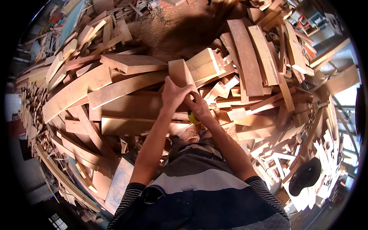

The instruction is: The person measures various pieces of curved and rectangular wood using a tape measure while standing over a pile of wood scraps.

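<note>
A short wooden board (180, 72) stands tilted up in front of me at the middle of the pile. My left hand (174, 94) is closed around its near left side, thumb uppermost. Just to the right and a little nearer, my right hand (197, 107) grips the near end of the same board, its fingers partly hidden. A yellow-green thing (193, 118) shows below the right hand; I cannot tell its kind or whether the hand touches it. Long planks (128, 90) lie left of the hands, and a thick pale block (203, 66) lies close on the right.
Loose offcuts are heaped on all sides. Long boards (245, 57) lean at the right, and sawdust-covered ground (168, 32) shows beyond the pile. A grey metal panel (119, 184) stands near my left side. At the lower right lies a dark oval object (305, 176) on pale scraps.
</note>
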### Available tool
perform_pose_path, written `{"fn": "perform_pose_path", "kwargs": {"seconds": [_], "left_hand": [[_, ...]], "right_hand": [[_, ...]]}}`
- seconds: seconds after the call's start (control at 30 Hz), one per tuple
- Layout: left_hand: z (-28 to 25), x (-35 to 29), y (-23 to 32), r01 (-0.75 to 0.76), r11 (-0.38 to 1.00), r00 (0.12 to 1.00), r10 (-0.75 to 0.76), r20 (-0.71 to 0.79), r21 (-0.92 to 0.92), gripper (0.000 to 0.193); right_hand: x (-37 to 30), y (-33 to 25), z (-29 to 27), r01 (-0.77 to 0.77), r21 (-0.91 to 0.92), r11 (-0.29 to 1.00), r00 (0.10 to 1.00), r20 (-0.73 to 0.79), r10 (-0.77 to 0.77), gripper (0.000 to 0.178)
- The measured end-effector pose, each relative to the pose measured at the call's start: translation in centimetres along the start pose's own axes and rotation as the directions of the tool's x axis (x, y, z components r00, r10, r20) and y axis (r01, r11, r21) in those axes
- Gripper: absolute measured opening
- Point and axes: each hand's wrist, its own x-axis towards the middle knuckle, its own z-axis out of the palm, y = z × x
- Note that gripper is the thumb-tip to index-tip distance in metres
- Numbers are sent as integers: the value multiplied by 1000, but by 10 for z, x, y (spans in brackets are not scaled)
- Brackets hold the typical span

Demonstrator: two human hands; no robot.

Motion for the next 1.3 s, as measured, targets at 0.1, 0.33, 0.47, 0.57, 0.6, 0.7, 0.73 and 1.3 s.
{"fn": "perform_pose_path", "kwargs": {"seconds": [0.1, 0.33, 0.47, 0.57, 0.6, 0.7, 0.73, 1.3], "left_hand": [[-16, 2, -7, 68, 995, 997, -70, 30, 78, 88], [-70, -33, -85, 30, 988, 997, -40, 62, 152, 102], [-86, -70, -139, 31, 988, 999, -35, 28, 153, 98], [-89, -105, -119, 89, 987, 994, -96, 44, 137, 95], [-91, -115, -110, 116, 985, 991, -124, 57, 125, 95], [-87, -144, -129, 105, 993, 987, -99, 125, -46, 95], [-84, -160, -130, 109, 994, 991, -106, 86, -27, 97], [-87, -258, -170, 5, 994, 998, -13, 67, 113, 100]], "right_hand": [[8, 5, 4, 184, -132, 974, 983, 13, -184, 72], [-27, 84, -74, 19, 328, 944, 997, -76, 6, 54], [-10, 129, -101, -32, 162, 986, 987, -149, 56, 57], [-9, 103, -99, -96, 1, 995, 991, -95, 96, 59], [-6, 93, -96, -124, -82, 989, 990, -71, 118, 61], [0, 77, -70, 45, -149, 988, 997, 70, -34, 69], [-3, 67, -61, 67, -168, 983, 986, 163, -40, 75], [-22, -40, 81, 805, -210, 555, 358, 918, -173, 88]]}}
